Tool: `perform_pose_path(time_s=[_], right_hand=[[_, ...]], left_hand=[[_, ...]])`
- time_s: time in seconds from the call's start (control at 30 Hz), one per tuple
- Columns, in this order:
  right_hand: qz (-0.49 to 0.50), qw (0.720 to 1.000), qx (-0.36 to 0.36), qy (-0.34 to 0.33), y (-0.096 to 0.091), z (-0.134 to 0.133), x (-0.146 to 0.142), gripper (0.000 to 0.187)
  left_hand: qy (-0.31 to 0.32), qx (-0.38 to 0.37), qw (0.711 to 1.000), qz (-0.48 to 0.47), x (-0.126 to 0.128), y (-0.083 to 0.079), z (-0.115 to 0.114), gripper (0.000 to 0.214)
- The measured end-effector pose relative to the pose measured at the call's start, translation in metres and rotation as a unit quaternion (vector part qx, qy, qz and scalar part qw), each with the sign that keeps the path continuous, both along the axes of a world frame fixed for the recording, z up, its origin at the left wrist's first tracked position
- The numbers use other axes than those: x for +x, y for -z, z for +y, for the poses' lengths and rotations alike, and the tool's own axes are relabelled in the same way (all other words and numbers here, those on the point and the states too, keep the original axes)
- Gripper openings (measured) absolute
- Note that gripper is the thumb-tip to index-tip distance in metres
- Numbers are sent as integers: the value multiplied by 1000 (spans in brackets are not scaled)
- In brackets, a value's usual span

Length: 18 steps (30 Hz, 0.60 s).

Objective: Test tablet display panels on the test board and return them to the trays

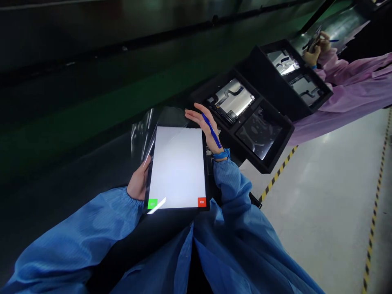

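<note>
A lit tablet screen [179, 167], white with a green box at its lower left corner and a red one at its lower right, is right in front of me. My left hand [139, 179] grips its left edge; the fingers are hidden behind it. Clear plastic film [143, 134] rises over the top left of the screen and the back of the bench. At the upper right corner of the tablet is my right hand [210, 132], its fingers stretched out to the left. A blue pen [211, 130] lies across that hand, held in it.
To the right stands a black tray [265, 165] with two compartments holding display panels [234, 102]. Another such tray [317, 104] sits beyond it. A co-worker's hands [317, 49], with pink sleeves, work farther right. Yellow-black tape [278, 173] marks the pale floor.
</note>
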State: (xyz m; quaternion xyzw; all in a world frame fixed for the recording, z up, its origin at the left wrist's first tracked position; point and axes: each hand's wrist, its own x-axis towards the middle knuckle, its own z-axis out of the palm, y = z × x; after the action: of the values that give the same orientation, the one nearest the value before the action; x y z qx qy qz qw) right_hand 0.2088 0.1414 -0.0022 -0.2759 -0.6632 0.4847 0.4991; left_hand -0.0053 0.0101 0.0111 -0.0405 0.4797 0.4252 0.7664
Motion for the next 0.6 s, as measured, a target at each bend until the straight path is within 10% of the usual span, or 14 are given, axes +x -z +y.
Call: perform_pose_path(time_s=[0.6], right_hand=[[15, 989, -144, -19, 27, 1, -6, 55]], left_hand=[[2, -65, 995, -70, -2, -22, 1, 48]])
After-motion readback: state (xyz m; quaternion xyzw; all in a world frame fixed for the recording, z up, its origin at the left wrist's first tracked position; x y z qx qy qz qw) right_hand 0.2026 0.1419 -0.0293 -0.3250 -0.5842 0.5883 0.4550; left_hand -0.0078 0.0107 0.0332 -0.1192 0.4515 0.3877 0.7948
